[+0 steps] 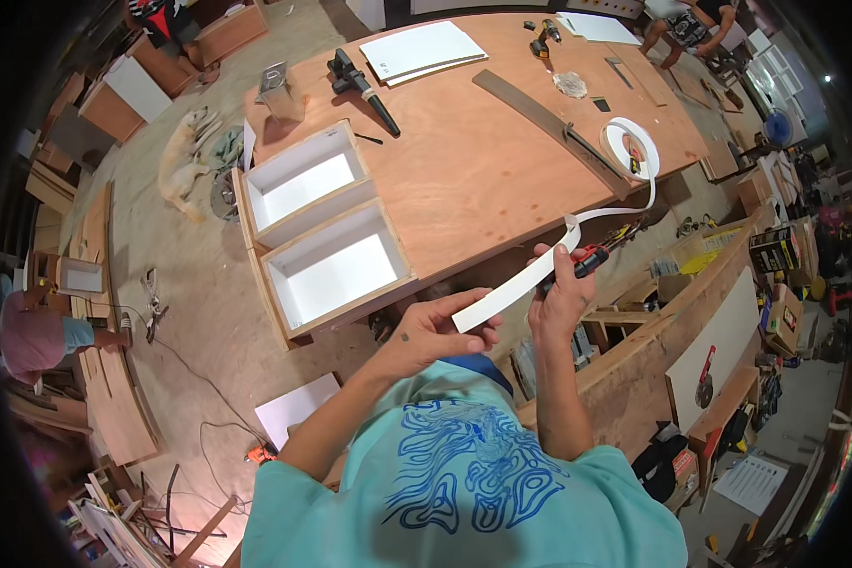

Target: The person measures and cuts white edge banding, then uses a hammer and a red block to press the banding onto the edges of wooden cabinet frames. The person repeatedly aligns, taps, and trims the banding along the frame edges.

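My left hand (pixel 440 327) pinches the free end of a white flexible strip (pixel 506 295). My right hand (pixel 563 289) grips a red-and-black hand tool (pixel 589 261) and has its thumb on the same strip. The strip loops back to a white coil (pixel 646 140) on the plywood tabletop (pixel 431 189). Beside the coil lies a long brown board (pixel 525 112) with a dark bar across it. To the left, two open boxes (pixel 324 270) with white interiors rest at the table's edge.
White panels (pixel 421 52), a black power tool (pixel 350 80) and a drill (pixel 540 47) lie across the table. A dog (pixel 180 170) lies on the floor left. Other people (pixel 33 331) are at the edges. A cluttered wooden bench (pixel 634 360) stands at my right; a cord runs along the floor.
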Tool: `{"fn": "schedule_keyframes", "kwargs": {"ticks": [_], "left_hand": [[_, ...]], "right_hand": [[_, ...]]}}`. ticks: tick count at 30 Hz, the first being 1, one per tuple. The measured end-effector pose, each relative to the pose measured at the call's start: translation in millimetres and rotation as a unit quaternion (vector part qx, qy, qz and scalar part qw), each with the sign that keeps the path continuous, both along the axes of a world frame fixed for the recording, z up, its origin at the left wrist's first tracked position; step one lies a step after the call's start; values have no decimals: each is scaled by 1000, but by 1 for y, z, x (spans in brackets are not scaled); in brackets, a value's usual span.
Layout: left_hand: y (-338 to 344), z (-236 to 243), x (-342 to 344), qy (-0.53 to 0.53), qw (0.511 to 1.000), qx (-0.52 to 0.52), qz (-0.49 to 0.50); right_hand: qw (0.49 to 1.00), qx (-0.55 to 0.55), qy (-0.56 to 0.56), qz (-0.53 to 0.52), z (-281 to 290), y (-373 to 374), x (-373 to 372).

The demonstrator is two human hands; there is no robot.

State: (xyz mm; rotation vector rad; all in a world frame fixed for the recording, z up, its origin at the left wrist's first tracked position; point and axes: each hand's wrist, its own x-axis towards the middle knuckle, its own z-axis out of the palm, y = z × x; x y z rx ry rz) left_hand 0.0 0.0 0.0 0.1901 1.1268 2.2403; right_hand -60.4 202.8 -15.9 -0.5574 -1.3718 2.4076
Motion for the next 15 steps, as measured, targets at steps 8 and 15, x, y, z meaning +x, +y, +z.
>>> {"fn": "schedule_keyframes", "kwargs": {"ticks": [8,15], "left_hand": [[36,-4,8,27,975,11,221],[30,-16,7,-6,969,39,242]], "right_hand": [[999,-20,16,-31,0,-25,13],[999,-39,-8,-5,4,-35,29]]}}
